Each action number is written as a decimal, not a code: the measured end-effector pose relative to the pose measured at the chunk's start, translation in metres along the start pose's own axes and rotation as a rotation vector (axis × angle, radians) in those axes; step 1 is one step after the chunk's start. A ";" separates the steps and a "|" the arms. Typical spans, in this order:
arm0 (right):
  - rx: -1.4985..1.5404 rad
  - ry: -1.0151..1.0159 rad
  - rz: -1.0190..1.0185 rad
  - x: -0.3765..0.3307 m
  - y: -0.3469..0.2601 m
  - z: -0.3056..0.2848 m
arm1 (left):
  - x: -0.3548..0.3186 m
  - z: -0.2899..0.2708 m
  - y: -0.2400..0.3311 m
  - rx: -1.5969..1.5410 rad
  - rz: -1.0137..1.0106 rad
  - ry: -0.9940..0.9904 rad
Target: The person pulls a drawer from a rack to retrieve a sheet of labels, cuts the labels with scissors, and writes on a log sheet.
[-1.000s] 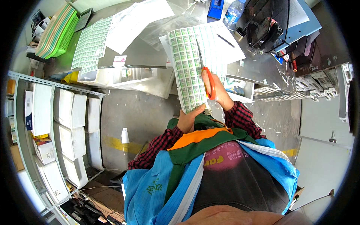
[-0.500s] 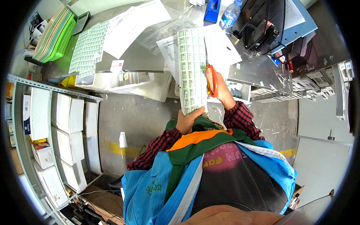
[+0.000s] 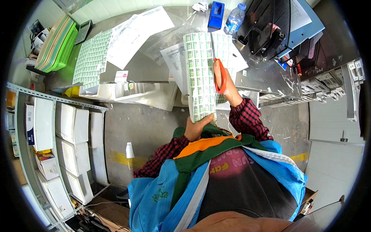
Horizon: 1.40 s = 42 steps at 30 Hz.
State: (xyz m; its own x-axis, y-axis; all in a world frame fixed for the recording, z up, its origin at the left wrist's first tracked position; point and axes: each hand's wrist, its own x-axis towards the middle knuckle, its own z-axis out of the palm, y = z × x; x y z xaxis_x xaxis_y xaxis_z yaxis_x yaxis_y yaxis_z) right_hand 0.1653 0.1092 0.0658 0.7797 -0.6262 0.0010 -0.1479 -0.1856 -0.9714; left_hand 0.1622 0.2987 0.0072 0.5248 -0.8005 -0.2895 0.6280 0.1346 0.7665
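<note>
A long sheet of green-and-white labels (image 3: 199, 73) stands out in front of me, lengthwise away from my body. At its near end my left hand (image 3: 196, 127) pinches it, thumb on top. My right hand (image 3: 229, 87) is closed round the orange handles of a pair of scissors (image 3: 220, 77) at the sheet's right side. The dark blades point away from me along a lengthwise line in the labels. Another part of green label sheet (image 3: 222, 43) shows to the right of the blades. My right fingers are partly hidden by the handles.
On the metal table (image 3: 143, 67) lie another label sheet (image 3: 92, 58) and white papers (image 3: 135, 38). Green baskets (image 3: 62, 46) and a calculator (image 3: 82, 31) stand far left. A bottle (image 3: 235, 18), a blue holder (image 3: 216, 15) and a black rack (image 3: 270, 27) stand far right. White boxes (image 3: 73, 154) fill the left shelf.
The label sheet and both hands sit slightly lower in view, as does the table edge. More green label sheet now shows right of the blades. Both hands keep their grips.
</note>
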 end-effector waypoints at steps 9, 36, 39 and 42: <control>0.213 -0.052 -0.046 0.055 0.012 0.014 | 0.013 -0.001 0.000 -0.031 -0.013 0.077; -1.057 0.242 -0.151 0.050 0.003 -0.148 | 0.020 -0.020 0.018 -0.179 0.143 0.365; -0.981 0.195 -0.334 0.070 0.000 -0.134 | 0.023 -0.027 0.010 -0.145 0.094 0.356; -0.991 0.106 -0.298 0.092 0.009 -0.114 | 0.022 -0.018 0.014 -0.147 0.072 0.338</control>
State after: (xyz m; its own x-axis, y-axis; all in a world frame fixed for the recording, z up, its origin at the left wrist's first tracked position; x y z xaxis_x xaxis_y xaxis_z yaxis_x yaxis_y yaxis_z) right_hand 0.1667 -0.0368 0.0839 0.8160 -0.5075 0.2766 -0.4295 -0.8527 -0.2975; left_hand 0.1924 0.2936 0.0010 0.7152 -0.5514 -0.4295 0.6456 0.2856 0.7082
